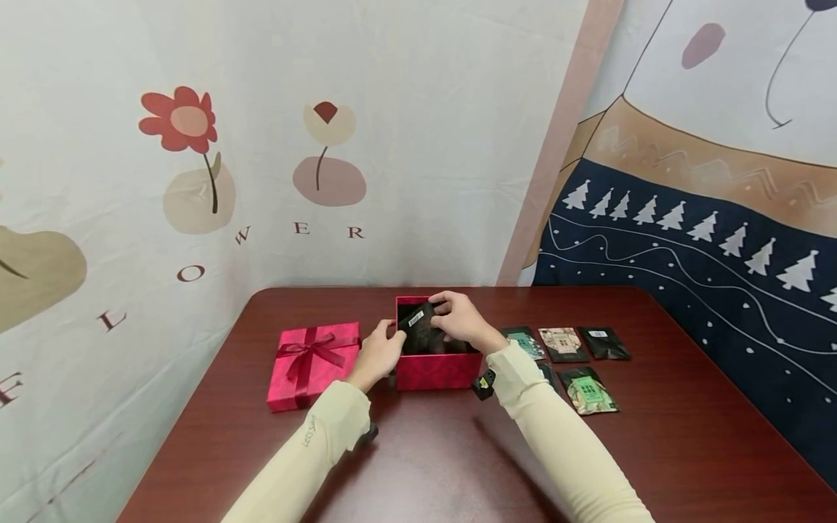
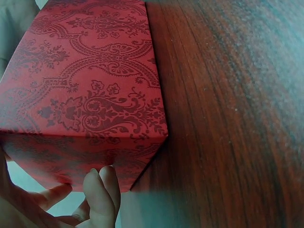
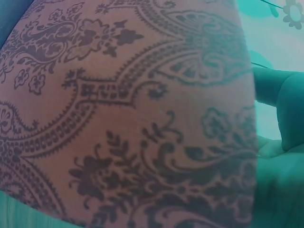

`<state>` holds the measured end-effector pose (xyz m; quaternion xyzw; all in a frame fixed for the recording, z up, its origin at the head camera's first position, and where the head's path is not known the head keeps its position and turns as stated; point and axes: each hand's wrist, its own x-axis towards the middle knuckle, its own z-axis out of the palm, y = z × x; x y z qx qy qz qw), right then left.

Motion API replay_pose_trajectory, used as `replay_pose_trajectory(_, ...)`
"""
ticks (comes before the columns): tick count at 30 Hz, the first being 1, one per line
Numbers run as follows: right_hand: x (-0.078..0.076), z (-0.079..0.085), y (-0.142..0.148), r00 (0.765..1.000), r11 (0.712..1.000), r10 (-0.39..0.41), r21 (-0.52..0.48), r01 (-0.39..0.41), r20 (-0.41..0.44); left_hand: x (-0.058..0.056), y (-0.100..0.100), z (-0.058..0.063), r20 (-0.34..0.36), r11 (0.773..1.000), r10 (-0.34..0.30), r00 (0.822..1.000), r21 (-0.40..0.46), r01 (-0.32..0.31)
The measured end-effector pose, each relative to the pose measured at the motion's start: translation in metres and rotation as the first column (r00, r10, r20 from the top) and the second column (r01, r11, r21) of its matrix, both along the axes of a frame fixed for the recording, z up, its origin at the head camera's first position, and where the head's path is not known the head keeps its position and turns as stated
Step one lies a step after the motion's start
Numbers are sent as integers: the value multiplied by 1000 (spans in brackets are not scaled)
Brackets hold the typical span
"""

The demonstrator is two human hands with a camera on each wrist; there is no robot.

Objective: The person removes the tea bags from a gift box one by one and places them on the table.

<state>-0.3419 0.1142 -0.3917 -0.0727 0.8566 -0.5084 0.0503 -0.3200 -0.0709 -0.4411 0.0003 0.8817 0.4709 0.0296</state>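
Note:
A red patterned gift box point(image 1: 438, 372) stands uncovered on the table, with dark contents inside. My right hand point(image 1: 461, 319) reaches over its right part and pinches a black packet point(image 1: 418, 330) with a white barcode label, which leans up at the box's opening. At the left side wall, my left hand point(image 1: 379, 354) grips the box, thumb by the rim and fingers on the outside. The left wrist view shows those fingers point(image 2: 102, 190) against the patterned wall. In the right wrist view the box wall point(image 3: 142, 114) hides most of the right hand point(image 3: 285, 142).
The red lid point(image 1: 314, 367) with a ribbon bow lies left of the box. Several flat packets lie on the right, among them a green-labelled packet point(image 1: 588, 391), a beige packet point(image 1: 562, 343) and a plain black packet point(image 1: 604, 343). The brown table point(image 1: 431, 465) ends at a fabric backdrop.

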Motion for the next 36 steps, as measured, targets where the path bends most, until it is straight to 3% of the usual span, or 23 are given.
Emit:
replay_pose_trajectory(12, 12, 8, 33, 999, 997, -22, -69, 20, -38, 3, -1, 3, -14, 1000, -3, 1000, -16, 2)
replay_pose_trajectory(23, 29, 16, 75, 996, 989, -89, -118, 87, -12, 4, -2, 3, 2, 1000, -22, 1000, -7, 22)
replay_pose_trajectory(36, 53, 20, 145, 986, 974, -166, -158, 165, 6, 4, -1, 4, 2, 1000, -20, 1000, -8, 20)
